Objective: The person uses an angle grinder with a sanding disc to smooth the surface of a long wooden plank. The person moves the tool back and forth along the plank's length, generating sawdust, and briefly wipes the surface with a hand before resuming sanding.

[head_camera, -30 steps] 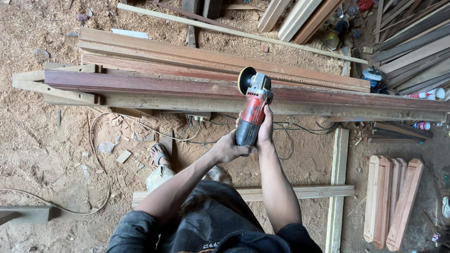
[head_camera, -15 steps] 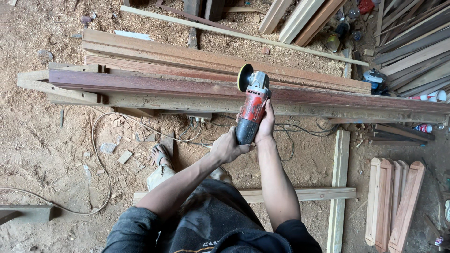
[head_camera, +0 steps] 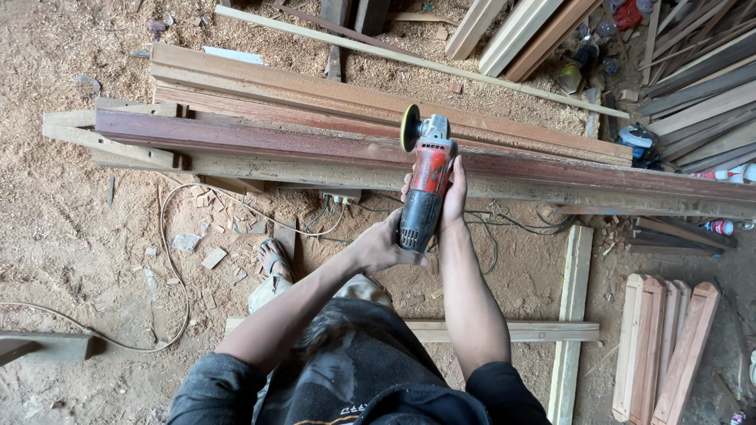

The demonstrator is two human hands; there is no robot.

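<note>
Gripping the red and black angle grinder [head_camera: 425,189] with both hands, the person stands over a long reddish timber beam [head_camera: 260,138] that lies across the sawdust floor [head_camera: 79,228]. The left hand [head_camera: 382,245] is wrapped around the dark rear end of the tool, fingers curled under the body, clenched on it. The right hand [head_camera: 450,193] clasps the red middle section from the far side, its fingers closed along the casing (the fingertips themselves are hidden behind the tool). Just beyond the fingers of the right hand sits the grey gear head, and to the left of that the round sanding disc [head_camera: 409,127] stands on edge, at the upper face of the beam; whether it actually touches the wood cannot be told.

Past the fingertips, further planks [head_camera: 315,86] lie stacked parallel to the beam. Below the left hand's knuckles a pale cable [head_camera: 169,260] loops over the floor among small wood offcuts, and a sandalled foot [head_camera: 273,260] shows beside the left forearm. To the right of the right wrist a light plank [head_camera: 571,315] lies upright in the view, with a bundle of short reddish pieces [head_camera: 665,346] well apart from it.
</note>
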